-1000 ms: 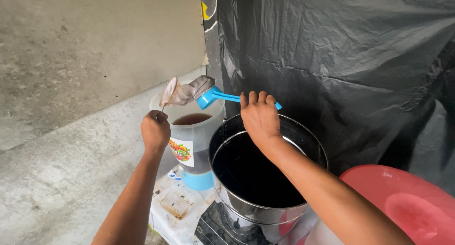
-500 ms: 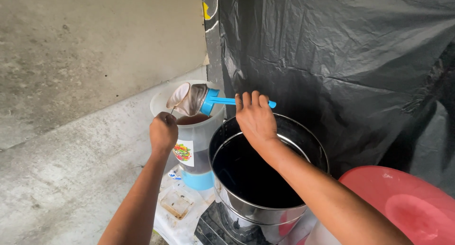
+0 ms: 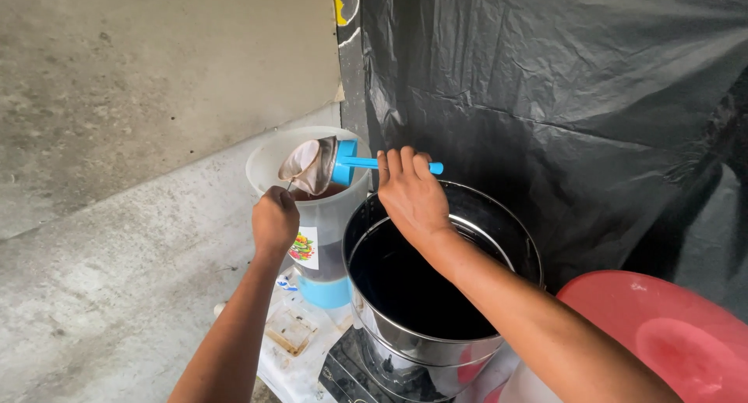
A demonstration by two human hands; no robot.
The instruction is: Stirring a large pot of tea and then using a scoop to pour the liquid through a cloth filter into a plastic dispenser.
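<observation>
We are gripping one blue-handled cloth strainer with our right hand, closed on its handle, tilting it over one translucent jug. Our left hand is pinching the cloth's lower edge. One steel pot of dark liquid is standing just beside the jug.

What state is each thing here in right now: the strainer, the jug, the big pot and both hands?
Cloth strainer: tilted on its side above the jug, wet and stained brown.
Plastic jug: upright, lid off, brown liquid inside.
Steel pot: open, dark liquid inside.
Right hand: closed on the strainer's blue handle.
Left hand: fisted beside the strainer's cloth.
</observation>
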